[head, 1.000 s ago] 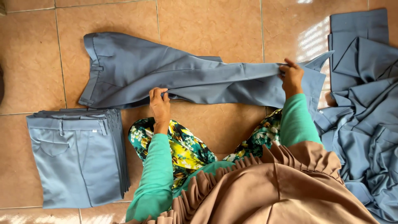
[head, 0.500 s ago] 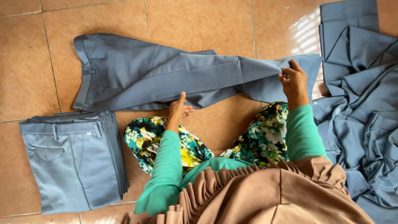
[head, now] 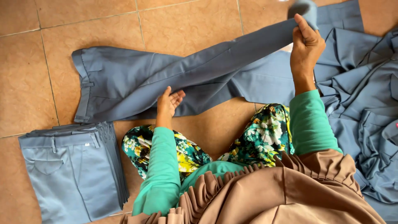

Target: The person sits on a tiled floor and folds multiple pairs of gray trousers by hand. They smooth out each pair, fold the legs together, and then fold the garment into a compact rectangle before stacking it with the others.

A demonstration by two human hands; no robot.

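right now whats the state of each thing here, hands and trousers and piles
left hand: open, palm up, at the edge of the spread trousers
right hand: shut on the trouser leg end, lifting it
grey-blue trousers: waist flat on the tile floor, leg raised
folded stack of trousers: neat, squared
unfolded heap of trousers: rumpled, loose

right hand (head: 306, 41) lifting trouser leg (head: 232, 52), left hand (head: 168, 103) flat beneath, folded stack (head: 74, 174) nearby

Grey-blue trousers (head: 137, 85) lie on orange-brown mottled floor tiles (head: 186, 25), the folded stack (head: 72, 174) looks a paler blue-grey, the sleeves (head: 159, 174) are plain green, the garment over the knees (head: 265, 132) is a green, yellow and white floral, and the pleated cloth (head: 269, 195) is tan.
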